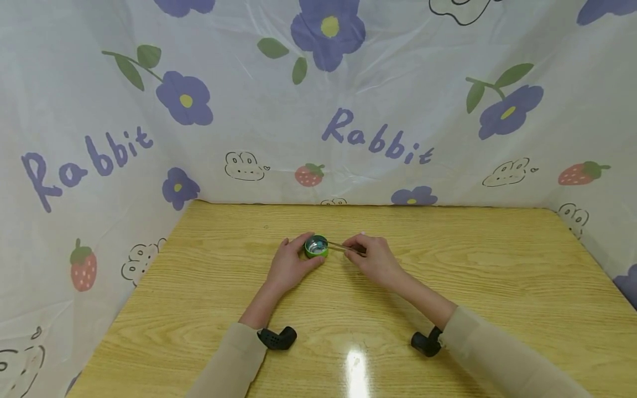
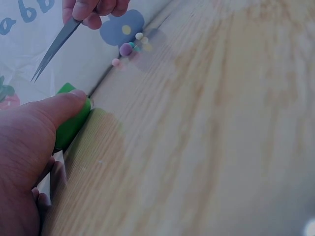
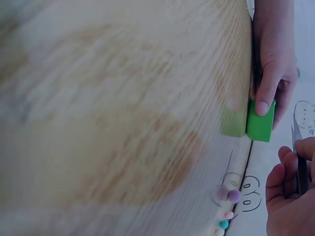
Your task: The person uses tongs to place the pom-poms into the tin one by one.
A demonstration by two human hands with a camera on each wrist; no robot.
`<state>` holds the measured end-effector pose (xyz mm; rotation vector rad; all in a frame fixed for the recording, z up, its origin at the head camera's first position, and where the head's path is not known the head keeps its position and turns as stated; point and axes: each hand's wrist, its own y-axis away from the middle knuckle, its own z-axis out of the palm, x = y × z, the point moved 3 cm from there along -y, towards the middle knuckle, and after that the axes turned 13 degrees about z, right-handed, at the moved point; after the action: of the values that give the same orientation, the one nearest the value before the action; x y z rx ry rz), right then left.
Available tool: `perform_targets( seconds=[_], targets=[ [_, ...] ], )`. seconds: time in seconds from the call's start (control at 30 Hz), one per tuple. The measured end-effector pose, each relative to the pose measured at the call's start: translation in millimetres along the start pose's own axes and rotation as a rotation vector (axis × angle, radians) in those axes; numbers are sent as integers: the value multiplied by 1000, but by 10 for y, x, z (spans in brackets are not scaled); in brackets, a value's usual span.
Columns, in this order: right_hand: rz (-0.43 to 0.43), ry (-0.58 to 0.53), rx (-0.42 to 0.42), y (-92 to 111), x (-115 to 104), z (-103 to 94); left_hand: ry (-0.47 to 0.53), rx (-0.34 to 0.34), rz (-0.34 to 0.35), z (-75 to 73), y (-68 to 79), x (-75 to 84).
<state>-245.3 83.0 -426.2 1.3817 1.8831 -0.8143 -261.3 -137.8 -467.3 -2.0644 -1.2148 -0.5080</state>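
Observation:
A small round green tin (image 1: 317,255) with a shiny silvery inside stands upright on the table, its top open. My left hand (image 1: 291,266) grips it from the left, with the thumb pressed along its green side (image 2: 74,125). Dark metal tweezers (image 1: 340,246) are pinched between the thumb and fingers of my right hand (image 1: 375,260). Their tips point left and overlap the tin's mouth in the head view. In the left wrist view the slim tips lie close together, and nothing shows between them.
Several small pom-poms lie loose on the table beyond my right hand, among them a purple pom-pom (image 2: 126,49), a pink pom-pom (image 2: 116,62) and a teal pom-pom (image 3: 224,224). A printed curtain (image 1: 278,121) rises along the wooden table's (image 1: 473,243) back and sides.

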Motion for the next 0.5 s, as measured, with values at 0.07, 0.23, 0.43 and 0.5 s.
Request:
perform_targets(
  seconds=[0.07,0.23,0.43,0.5],
  targets=[
    [8,2,2,5,14,-17,0,-1,-5,2,-3,4],
    [24,-5,7,18,58,-60,5,-6,-27,5,-4,-1],
    [16,-7,-6,33,67,-51,15,-5,-28,5,6,-19],
    [15,-12,-13,40,52,-44,13,-8,-30,9,8,-27]
  ],
)
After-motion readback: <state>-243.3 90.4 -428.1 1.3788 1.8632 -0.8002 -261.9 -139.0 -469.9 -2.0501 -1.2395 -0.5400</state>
